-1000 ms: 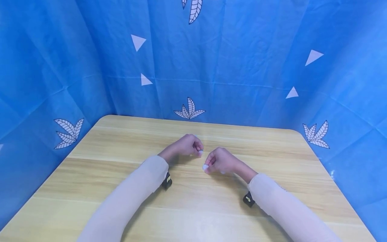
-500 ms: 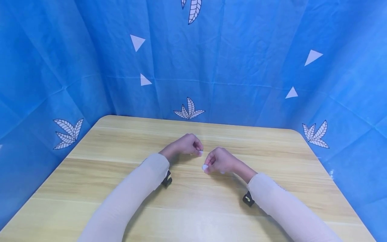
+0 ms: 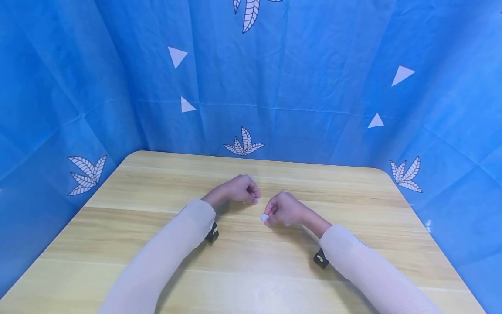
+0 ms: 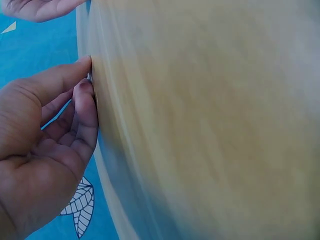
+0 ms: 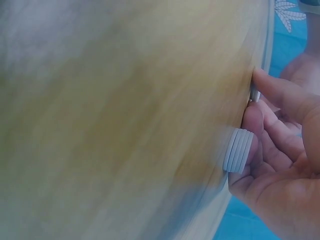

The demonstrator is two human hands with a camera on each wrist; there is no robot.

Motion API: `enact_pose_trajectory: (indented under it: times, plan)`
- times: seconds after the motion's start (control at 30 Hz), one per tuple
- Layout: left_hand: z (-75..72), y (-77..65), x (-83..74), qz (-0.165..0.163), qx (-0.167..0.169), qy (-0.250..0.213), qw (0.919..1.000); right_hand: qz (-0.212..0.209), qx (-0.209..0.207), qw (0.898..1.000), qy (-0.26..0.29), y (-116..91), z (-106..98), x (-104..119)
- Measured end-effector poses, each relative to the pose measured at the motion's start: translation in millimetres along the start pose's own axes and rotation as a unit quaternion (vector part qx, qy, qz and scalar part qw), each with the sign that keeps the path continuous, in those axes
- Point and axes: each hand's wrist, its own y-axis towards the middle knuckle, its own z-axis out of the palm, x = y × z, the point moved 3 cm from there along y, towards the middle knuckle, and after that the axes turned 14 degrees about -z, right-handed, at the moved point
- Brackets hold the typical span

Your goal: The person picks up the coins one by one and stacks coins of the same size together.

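Small round white discs are at my fingertips, low over a wooden table (image 3: 243,261). My left hand (image 3: 237,189) pinches one white disc (image 3: 257,200) between thumb and finger; the left wrist view shows only a sliver of it. Nearer to me and further right, my right hand (image 3: 288,209) pinches another white disc (image 3: 264,217), its fingertips at the tabletop. In the right wrist view, a short stack of several white discs (image 5: 238,150) stands on the table against the curled fingers of that hand. The two hands are a short gap apart.
A small pale spot (image 3: 252,178) shows just behind the left hand, too small to make out. Blue curtain (image 3: 313,78) with white leaf and triangle prints encloses the table's back and sides. Black wrist cameras (image 3: 212,233) hang below both sleeves.
My left hand has shifted slightly to the left with its disc. My right hand stays nearly in place, still pinching its disc. The head view has tilted a little.
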Motion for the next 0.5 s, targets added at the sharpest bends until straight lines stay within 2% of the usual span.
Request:
enact_pose_trajectory:
  times: [0.5]
  plan:
    - [-4.7, -14.4, 9.3, -0.003, 0.013, 0.012, 0.9998, 0.007, -0.003, 1.000, -0.002, 0.0, -0.6, -2.0]
